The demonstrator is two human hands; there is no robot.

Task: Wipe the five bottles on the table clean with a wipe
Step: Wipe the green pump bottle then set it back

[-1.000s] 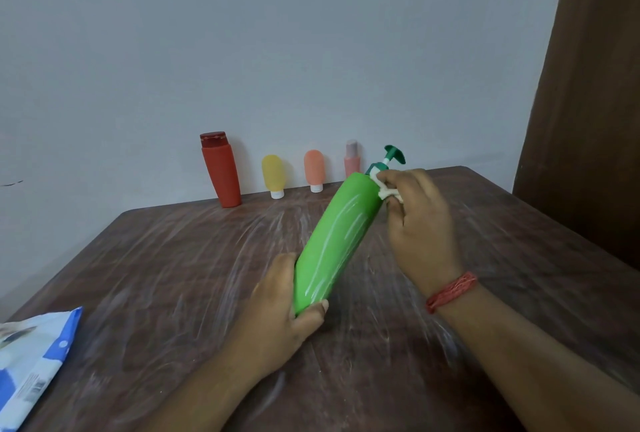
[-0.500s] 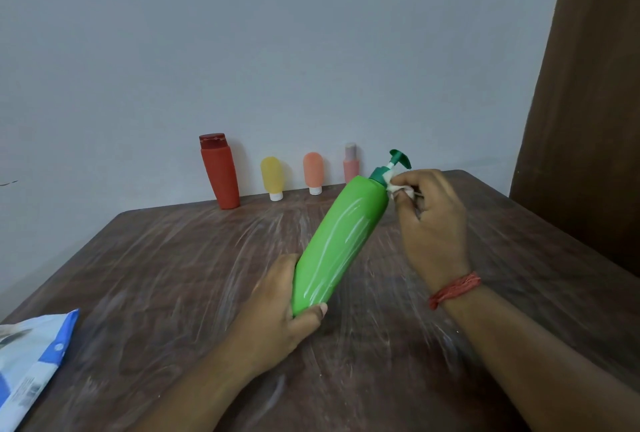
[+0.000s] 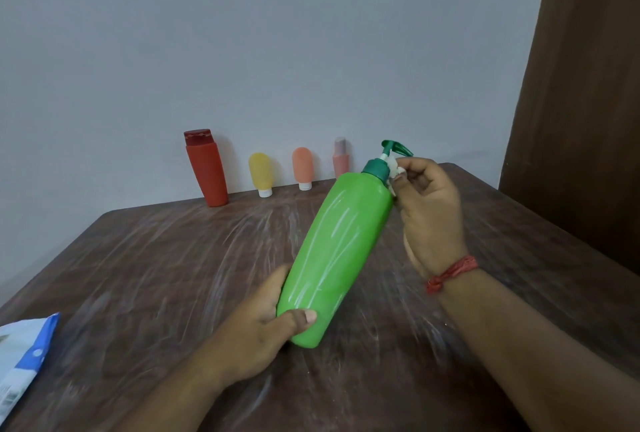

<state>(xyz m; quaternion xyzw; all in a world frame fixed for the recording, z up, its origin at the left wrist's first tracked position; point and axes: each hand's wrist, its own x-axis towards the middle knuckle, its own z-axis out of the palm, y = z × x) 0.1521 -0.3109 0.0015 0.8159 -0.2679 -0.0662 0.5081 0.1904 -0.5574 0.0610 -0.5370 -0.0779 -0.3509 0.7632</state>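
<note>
My left hand (image 3: 263,321) grips the glossy green bottle (image 3: 337,255) at its base, tilted; right hand (image 3: 427,210) pinches a crumpled white wipe (image 3: 393,168) against its dark-green pump collar.

Most of the crumpled white wipe (image 3: 393,168) was hidden inside the curled right hand (image 3: 429,210). The blue-and-white plastic wipe packet (image 3: 24,359) was cut off by the left edge, its print unreadable.
</note>
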